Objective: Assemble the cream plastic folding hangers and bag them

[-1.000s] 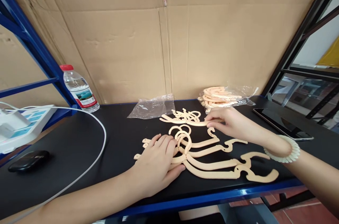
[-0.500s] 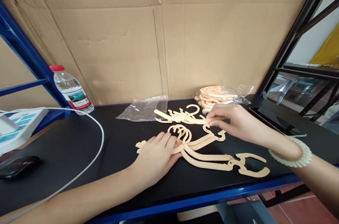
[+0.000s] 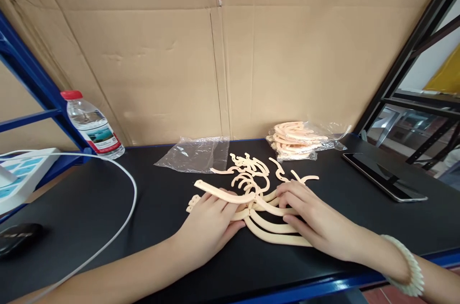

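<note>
My left hand [image 3: 212, 225] is closed around the left part of several stacked cream plastic folding hangers [image 3: 275, 238], with their hooks curling up behind it. Another cream folding hanger [image 3: 223, 193] lies across the top of this stack, one arm reaching over my left fingers. My right hand [image 3: 318, 217] grips the other arm of that upper hanger, its fingers bent and close above the stack. The right ends of the lower hangers are partly hidden under my right hand. Just behind the stack, more cream hanger pieces [image 3: 251, 165] lie in a loose heap on the black table.
An opened clear plastic bag [image 3: 196, 154] lies at the back, left of a bagged bundle of hangers [image 3: 296, 140]. A tablet [image 3: 386, 177] rests at right. Leftward are a water bottle [image 3: 95, 126], a power strip [image 3: 27, 169], a white cable [image 3: 131, 208] and a mouse [image 3: 21, 237].
My right hand has moved toward me from the back heap, bringing a hanger onto the stack. My left hand has kept its hold on the stack.
</note>
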{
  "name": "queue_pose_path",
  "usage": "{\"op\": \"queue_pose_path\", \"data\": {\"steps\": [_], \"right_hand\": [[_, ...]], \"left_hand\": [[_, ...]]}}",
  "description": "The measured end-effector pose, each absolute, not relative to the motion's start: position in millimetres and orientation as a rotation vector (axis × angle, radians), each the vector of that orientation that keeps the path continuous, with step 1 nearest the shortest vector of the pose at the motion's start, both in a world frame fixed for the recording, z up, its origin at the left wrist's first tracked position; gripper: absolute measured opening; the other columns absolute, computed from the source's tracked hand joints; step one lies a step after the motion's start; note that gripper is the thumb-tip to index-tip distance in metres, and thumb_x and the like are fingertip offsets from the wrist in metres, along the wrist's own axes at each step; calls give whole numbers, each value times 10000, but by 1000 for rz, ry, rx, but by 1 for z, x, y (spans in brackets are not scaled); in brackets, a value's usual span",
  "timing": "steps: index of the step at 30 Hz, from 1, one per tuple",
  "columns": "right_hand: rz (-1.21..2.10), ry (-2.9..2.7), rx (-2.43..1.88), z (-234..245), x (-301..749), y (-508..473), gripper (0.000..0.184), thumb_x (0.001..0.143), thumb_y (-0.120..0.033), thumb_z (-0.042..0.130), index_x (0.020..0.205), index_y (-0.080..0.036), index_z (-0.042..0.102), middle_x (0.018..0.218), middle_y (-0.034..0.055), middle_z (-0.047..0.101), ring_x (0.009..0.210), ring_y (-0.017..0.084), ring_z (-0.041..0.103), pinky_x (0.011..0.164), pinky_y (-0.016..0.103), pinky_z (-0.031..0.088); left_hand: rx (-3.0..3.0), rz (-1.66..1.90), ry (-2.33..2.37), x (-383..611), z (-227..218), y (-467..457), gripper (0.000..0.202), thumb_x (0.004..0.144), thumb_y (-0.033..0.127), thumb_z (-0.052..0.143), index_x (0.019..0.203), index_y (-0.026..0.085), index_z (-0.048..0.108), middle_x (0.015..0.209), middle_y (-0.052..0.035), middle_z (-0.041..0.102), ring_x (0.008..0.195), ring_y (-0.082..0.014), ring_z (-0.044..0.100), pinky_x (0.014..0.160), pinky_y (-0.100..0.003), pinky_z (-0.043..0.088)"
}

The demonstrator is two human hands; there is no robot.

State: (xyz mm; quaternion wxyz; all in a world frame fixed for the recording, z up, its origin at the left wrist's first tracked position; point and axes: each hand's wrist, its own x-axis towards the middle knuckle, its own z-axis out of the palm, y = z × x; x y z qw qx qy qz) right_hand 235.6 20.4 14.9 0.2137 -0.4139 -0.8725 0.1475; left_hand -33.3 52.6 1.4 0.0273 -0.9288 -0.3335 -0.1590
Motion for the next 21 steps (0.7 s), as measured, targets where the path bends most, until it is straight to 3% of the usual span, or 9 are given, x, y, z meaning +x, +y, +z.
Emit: {"op": "queue_pose_path", "data": {"steps": [3,5,7,13,21], "right_hand": [[423,-2519,-1156,13,235,18,156,959,-319,480,1037,-202,548,1322,150,536,1305,299,432,1085,513,356],[431,-2590,-1172,14,235,17,455,846,-550,613,1099,-176,554,1382,195,494,1363,381,356,1122,613,245],[450,-2629,-1194,16,236,17,635,716,-645,700,1112,-170,561,1378,203,494,1360,421,345,1124,655,187],[518,-2670,-1118,31,243,34,188,886,-310,623,1054,-235,586,1120,68,616,1095,256,560,1125,541,240],[648,-2634,-994,30,246,56,188,862,-371,685,955,-221,621,1041,63,616,1012,240,538,933,419,423]], "left_hand": [[-2891,-532,-1021,-38,1,48,390,896,286,624,1270,208,545,1145,-67,714,1041,-295,653,888,-463,527],[-2922,-541,-1013,-40,2,48,367,886,290,643,1235,203,572,1136,-63,720,1032,-283,656,899,-451,523],[-2958,-544,-986,-42,2,50,365,871,299,666,1210,188,591,1138,-68,720,1044,-274,650,927,-442,513],[-3087,-503,-841,-47,5,60,327,876,308,665,1193,248,612,1177,-27,716,1127,-246,619,1062,-461,415],[-3117,-496,-706,-49,6,66,275,930,219,574,1201,264,603,1169,-11,722,1162,-215,611,1143,-460,319]]}}
